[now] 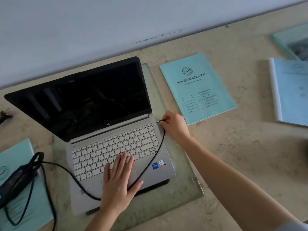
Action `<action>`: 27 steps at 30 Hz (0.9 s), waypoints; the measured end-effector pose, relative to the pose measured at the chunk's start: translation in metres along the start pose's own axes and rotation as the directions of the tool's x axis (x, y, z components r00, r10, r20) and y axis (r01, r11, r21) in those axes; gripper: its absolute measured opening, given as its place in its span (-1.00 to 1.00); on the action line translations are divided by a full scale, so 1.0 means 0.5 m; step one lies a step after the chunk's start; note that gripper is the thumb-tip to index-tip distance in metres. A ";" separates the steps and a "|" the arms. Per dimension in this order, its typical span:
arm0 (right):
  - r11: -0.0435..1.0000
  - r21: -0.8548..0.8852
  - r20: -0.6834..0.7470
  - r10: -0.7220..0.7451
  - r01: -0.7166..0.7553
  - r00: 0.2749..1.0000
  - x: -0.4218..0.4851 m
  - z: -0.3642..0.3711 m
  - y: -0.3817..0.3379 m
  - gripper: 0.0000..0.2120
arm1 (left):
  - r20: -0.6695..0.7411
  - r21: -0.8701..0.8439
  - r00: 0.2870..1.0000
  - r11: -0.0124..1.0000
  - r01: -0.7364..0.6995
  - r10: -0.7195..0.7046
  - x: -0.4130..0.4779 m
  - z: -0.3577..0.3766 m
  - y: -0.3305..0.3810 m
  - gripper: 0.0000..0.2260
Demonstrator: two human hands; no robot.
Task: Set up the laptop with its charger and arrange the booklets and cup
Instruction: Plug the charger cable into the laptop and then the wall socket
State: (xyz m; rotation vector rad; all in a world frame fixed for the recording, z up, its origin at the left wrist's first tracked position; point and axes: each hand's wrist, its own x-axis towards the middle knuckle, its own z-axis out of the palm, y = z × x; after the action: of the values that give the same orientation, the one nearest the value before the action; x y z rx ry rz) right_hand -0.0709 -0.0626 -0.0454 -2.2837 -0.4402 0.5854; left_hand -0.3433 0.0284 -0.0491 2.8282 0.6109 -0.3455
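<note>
Head view is looking down on an open silver laptop with a black, dark screen point(103, 130), sitting on a pale green glass plate point(188, 174) on the beige marbled stone tabletop point(241, 155). The left hand point(119, 179) is lying flat and open, palm down, on the palm rest and lower keys, fingers spread and pointing toward 12 o'clock. The right hand point(174, 125) is sitting at the laptop's 3 o'clock edge, fingers closed in a pinch on the small black charger plug point(162, 121), its metal tip just at the side of the machine; whether it is fully seated I cannot tell. The thin black charger cable point(150, 161) is running from that plug across the keyboard corner, passing under the left hand and curving toward 9 o'clock to the black rectangular power brick point(18, 179), which is resting on a teal paper booklet point(25, 197) at 8 o'clock. A second teal booklet with printed characters point(198, 88) is lying flat at 2 o'clock of the laptop, just beside the right hand. A light blue bound booklet point(290, 92) is lying further toward 3 o'clock, well apart.
</note>
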 end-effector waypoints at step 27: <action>0.982 -0.140 0.019 -0.128 0.130 0.992 -0.020 -0.001 -0.003 -0.89 | 0.016 0.041 1.000 0.999 -0.011 0.010 0.005 -0.001 0.005 -0.28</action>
State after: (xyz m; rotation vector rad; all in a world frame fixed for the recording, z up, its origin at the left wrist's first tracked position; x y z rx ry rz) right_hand -0.0792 -0.0665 -0.0410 -2.3652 -0.6476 0.5141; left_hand -0.3398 0.0271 -0.0489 2.8637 0.5920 -0.3826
